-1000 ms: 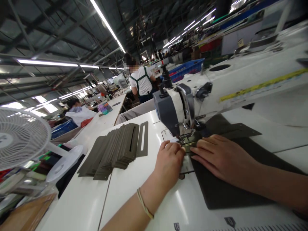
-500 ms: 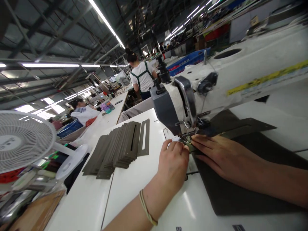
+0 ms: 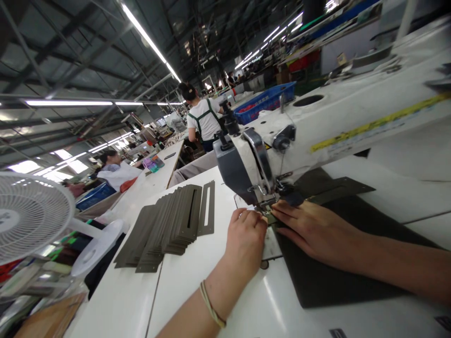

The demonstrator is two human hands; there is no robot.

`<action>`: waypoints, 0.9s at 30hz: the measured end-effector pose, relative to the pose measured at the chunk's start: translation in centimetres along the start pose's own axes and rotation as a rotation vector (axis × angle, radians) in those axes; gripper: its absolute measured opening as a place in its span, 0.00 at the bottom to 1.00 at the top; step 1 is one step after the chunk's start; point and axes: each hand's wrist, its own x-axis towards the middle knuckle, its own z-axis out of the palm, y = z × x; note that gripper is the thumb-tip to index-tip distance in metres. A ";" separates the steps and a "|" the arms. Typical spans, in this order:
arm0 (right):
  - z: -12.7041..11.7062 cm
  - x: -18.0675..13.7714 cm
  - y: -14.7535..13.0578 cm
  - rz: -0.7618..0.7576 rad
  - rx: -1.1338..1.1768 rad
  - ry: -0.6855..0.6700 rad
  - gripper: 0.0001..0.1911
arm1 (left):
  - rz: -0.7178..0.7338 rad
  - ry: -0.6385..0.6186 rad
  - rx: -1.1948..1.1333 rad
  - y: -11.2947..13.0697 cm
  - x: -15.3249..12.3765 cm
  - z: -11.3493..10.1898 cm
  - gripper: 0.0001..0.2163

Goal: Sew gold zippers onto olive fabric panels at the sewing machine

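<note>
My right hand (image 3: 317,227) lies flat with fingers stretched over a large dark olive fabric sheet (image 3: 310,281), fingertips close to the presser foot (image 3: 266,203) of a white sewing machine (image 3: 338,122). My left hand (image 3: 246,239) is closed, its fingers curled at the left side of the needle area. What its fingertips hold there is hidden. Behind my right hand lies a dark slotted strip (image 3: 347,188) on the sheet. Left of the machine, a fanned stack of dark slotted pieces (image 3: 169,220) rests on the white table, beside one separate slotted piece (image 3: 207,209).
A white fan (image 3: 31,216) stands at the left edge. Beyond the table are a person in a white shirt (image 3: 204,117), a blue crate (image 3: 266,101) and another person (image 3: 112,162) further left. Bottles (image 3: 153,163) stand on the far table (image 3: 165,173).
The fabric sheet and slotted strip have slid slightly away from me past the needle, both hands staying beside it. The whole view has shifted a little.
</note>
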 end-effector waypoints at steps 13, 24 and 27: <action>0.1 0.4 0.2 -0.029 -0.004 0.031 0.13 | -0.018 -0.017 -0.028 -0.3 0.0 0.2 0.04; 0.6 0.1 0.4 -0.040 -0.009 0.055 0.13 | -0.031 -0.020 -0.058 -0.6 0.0 0.5 0.02; 0.5 0.1 0.5 -0.033 0.016 0.102 0.15 | -0.042 0.007 -0.065 -0.5 -0.3 0.9 0.02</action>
